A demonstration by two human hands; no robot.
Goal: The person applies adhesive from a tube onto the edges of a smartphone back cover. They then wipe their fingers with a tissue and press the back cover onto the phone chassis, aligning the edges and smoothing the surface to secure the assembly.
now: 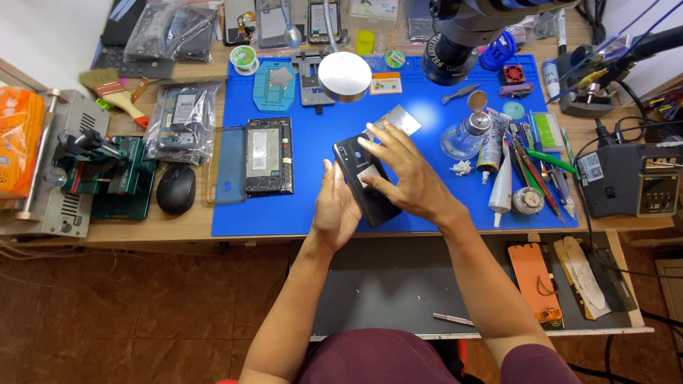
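Observation:
A black phone (353, 162) lies back-up, tilted, between my two hands over the blue work mat (427, 135). My left hand (334, 210) cups its lower left side from beneath. My right hand (405, 174) lies flat across its back, fingers spread, pressing a small white piece against it. A thin metal plate (403, 119) rests on the mat just beyond my right fingertips.
An opened phone body (268, 156) and a clear case (228, 167) lie left on the mat. A black mouse (176, 190) and green clamp jig (114, 174) sit farther left. Tweezers, glue tubes and a bottle (466, 135) crowd the right; a soldering station (629, 181) stands beyond. A microscope (462, 35) overhangs.

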